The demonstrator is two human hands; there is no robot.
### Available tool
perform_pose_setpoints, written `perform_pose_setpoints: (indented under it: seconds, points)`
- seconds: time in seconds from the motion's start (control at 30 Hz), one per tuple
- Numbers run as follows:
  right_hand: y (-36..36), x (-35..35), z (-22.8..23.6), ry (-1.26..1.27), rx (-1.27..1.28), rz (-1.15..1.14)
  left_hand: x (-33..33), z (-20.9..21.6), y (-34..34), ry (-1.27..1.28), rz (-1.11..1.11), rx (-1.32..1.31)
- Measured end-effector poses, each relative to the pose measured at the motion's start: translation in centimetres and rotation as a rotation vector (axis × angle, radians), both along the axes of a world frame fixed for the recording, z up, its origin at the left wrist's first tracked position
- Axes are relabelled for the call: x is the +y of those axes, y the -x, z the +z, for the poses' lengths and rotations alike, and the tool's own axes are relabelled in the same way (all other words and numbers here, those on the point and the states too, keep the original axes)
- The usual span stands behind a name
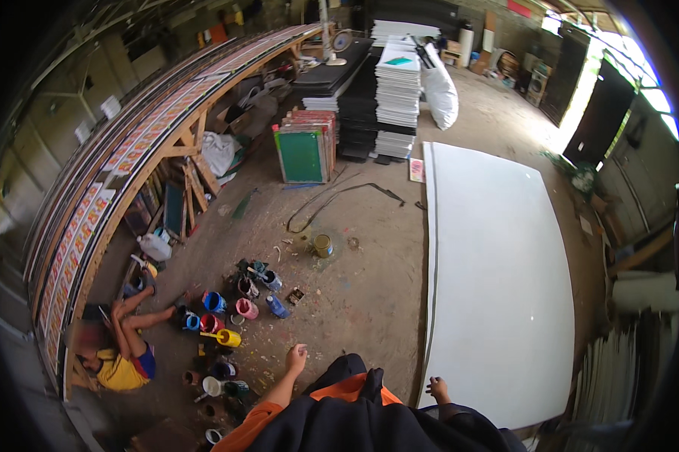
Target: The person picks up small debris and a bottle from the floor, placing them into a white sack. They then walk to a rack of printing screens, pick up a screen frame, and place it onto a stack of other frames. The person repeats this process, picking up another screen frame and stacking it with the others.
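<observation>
My left hand [297, 358] hangs over the concrete floor, to the right of several paint containers. Its fingers are loosely bent and apart, and nothing shows in them. My right hand [438, 389] is by the near left edge of a large stack of white sheets [497, 279]. Its fingers are spread with nothing held; whether they touch the top sheet I cannot tell. Nearest my left hand are a blue bottle [277, 306], a pink paint pot [246, 308] and a yellow paint pot [228, 337].
A person [125, 369] in a yellow shirt sits low at the left, beside a long bench [151, 143] with printed sheets. A metal can [323, 245] and a dark strap [339, 194] lie ahead. Farther off stand green-faced frames [303, 157] and tall sheet stacks [397, 94].
</observation>
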State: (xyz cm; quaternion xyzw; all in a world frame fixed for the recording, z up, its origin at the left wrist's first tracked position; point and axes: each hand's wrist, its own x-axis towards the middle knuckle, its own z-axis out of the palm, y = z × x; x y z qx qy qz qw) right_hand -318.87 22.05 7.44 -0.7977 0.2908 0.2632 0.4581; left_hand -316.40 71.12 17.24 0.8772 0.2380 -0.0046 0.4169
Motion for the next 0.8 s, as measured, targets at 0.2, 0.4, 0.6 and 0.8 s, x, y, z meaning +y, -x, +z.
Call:
perform_pose_setpoints:
  seconds: [0.2,0.4,0.6,0.8]
  points:
    - [-17.3,0.7,4.6,-0.063,-0.06,0.067,-1.6,-3.9,-5.5,0.08,0.135,0.118]
    - [-31.0,-1.8,0.0,0.066,-0.01,0.339,-3.6,-5.6,-17.3,0.039,0.256,0.271]
    - [-48.1,1.5,5.0,-0.051,-0.056,0.3,-2.6,-4.6,-31.4,0.025,0.232,0.173]
    - [-64.4,1.1,3.0,0.03,-0.128,0.557,-3.3,-0.8,-48.4,0.114,0.198,-0.038]
